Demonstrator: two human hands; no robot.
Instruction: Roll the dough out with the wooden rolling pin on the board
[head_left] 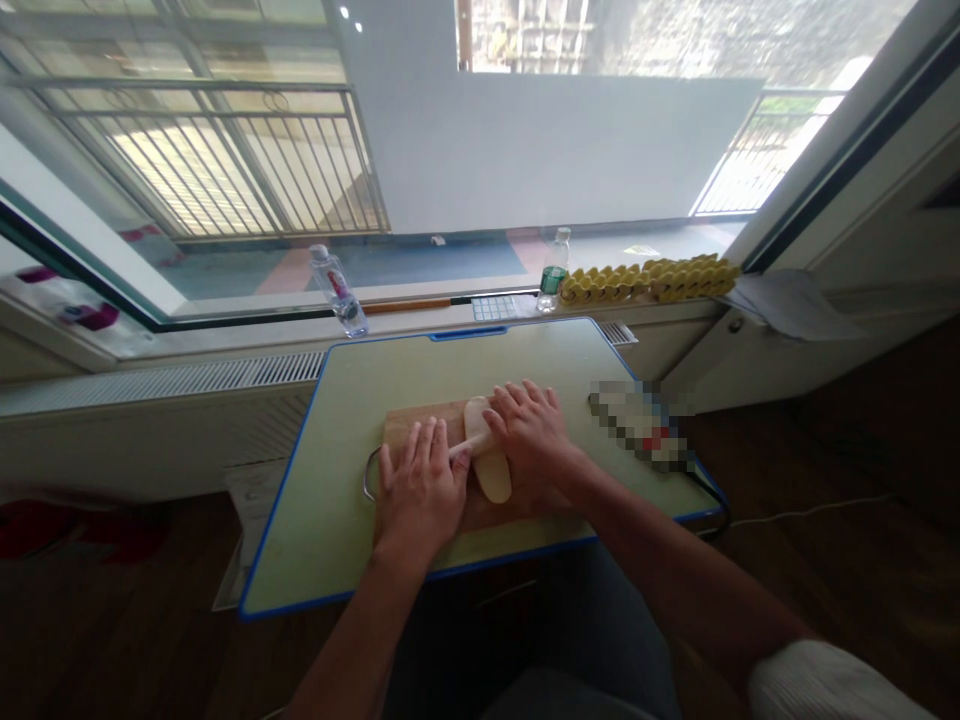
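Observation:
A wooden rolling pin (466,445) lies crosswise over a long, flat oval of pale dough (493,476). The dough rests on a wooden cutting board (424,412) with a metal handle at its left end. My left hand (426,485) covers the pin's left end, fingers stretched forward over it and thumb near the dough. On the right end presses my right hand (531,425), with its fingers forward and thumb along the pin. Both ends of the pin are hidden beneath my palms.
The board sits on a small blue-edged table (322,520). A blurred-out object (641,425) with a cord lies at the table's right. On the windowsill stand two plastic bottles, left (341,292) and middle (553,270), beside yellow egg trays (652,280) and papers (787,303).

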